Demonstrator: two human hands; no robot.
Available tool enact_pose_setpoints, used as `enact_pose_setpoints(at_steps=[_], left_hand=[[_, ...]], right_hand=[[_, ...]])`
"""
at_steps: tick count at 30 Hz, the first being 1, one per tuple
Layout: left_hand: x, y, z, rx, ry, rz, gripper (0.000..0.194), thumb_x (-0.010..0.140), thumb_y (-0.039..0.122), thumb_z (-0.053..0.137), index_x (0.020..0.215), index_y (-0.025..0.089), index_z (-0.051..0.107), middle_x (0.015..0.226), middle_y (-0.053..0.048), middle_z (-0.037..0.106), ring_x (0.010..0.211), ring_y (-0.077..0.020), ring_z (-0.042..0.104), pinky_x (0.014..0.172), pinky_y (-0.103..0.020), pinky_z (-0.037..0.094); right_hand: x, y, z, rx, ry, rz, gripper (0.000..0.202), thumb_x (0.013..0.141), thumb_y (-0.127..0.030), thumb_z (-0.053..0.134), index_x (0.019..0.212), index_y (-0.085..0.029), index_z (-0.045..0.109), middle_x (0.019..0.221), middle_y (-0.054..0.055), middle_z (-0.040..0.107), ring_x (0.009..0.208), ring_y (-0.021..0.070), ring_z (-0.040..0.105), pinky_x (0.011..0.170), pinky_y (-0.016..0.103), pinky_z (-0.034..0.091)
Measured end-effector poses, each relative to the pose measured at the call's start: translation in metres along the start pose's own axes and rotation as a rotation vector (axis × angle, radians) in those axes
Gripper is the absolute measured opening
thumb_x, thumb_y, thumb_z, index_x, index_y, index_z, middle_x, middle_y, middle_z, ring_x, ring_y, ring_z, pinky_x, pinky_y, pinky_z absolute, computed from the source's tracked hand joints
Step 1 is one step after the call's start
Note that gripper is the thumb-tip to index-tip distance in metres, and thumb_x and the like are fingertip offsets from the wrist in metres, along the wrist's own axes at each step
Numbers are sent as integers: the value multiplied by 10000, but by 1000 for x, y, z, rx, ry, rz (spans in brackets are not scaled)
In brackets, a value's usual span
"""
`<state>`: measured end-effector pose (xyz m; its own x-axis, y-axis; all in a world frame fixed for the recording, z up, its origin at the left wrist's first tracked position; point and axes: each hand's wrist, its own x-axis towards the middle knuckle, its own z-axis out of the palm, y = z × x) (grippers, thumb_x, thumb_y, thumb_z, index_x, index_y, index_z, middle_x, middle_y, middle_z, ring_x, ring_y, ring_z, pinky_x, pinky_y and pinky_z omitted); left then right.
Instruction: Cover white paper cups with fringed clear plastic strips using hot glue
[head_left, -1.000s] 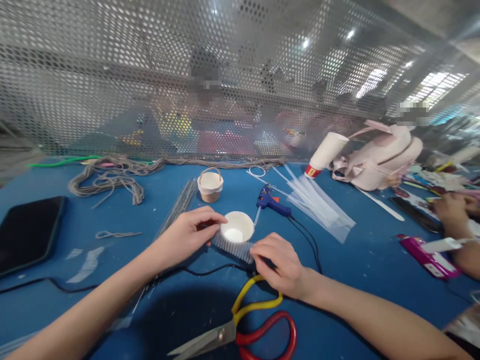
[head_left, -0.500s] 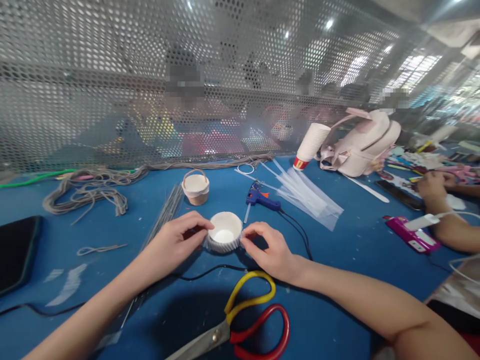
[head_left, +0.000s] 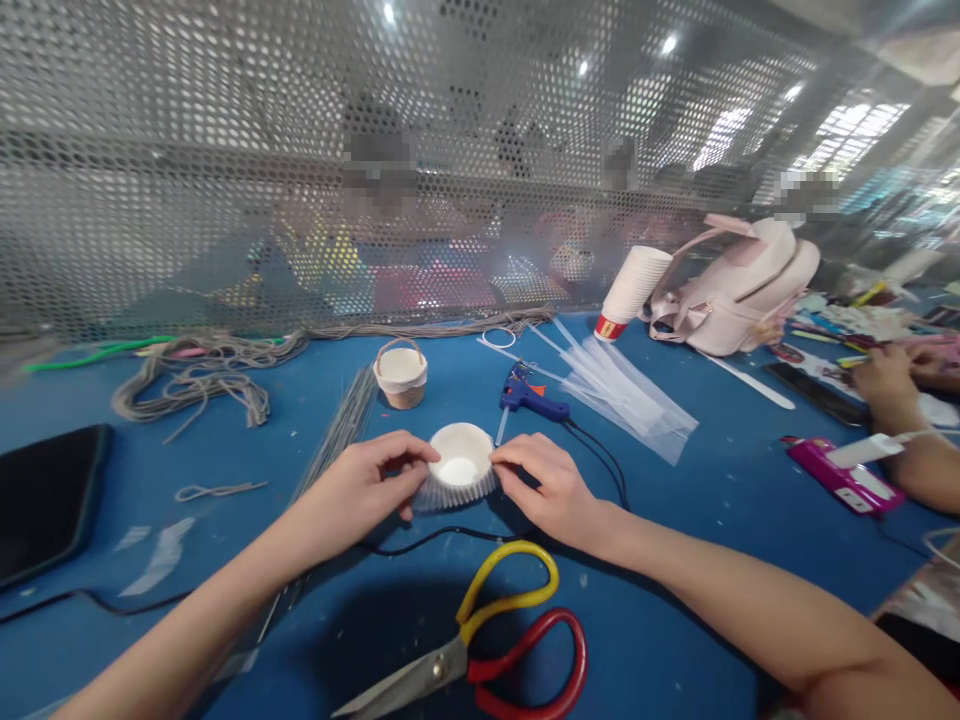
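Note:
A short white paper cup with a pleated, translucent strip round its outside stands on the blue table. My left hand pinches the cup's left rim and the strip. On the opposite side, my right hand has thumb and fingers closed on the rim and strip. Behind the cup is a small basket with a white lining and a thin arched handle. A blue hot glue gun lies behind my right hand. Scissors with one yellow and one red handle lie in front.
Grey cord, thin wires and a dark tablet or phone lie left. Translucent strips, stacked paper cups, a pink backpack and a magenta power strip are right. A co-worker's hand is at far right.
The view has shifted slightly, so everything sits a little further right. My hands have stayed on both sides of the cup, and the pleated strip flares out a bit more.

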<state>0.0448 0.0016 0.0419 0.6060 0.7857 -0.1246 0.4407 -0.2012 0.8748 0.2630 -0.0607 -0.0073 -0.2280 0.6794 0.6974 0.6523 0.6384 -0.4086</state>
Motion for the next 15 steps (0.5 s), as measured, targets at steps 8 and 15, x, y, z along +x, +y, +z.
enact_pose_setpoints(at_steps=[8,15], left_hand=[[0,-4,-3,143,90,115,197,828,333,491,906,204,618,781,0,638,682,-138,581,608,-231,474],[0,-7,2,307,156,302,176,840,233,462,839,193,634,819,-22,643,733,-146,580,683,-252,453]], right_hand=[[3,6,-3,-64,-63,-105,141,880,-97,466,921,-172,579,794,62,674,719,160,607,652,316,443],[3,5,-3,-80,-60,-123,131,868,-77,479,908,-161,571,772,64,654,714,162,595,647,310,441]])
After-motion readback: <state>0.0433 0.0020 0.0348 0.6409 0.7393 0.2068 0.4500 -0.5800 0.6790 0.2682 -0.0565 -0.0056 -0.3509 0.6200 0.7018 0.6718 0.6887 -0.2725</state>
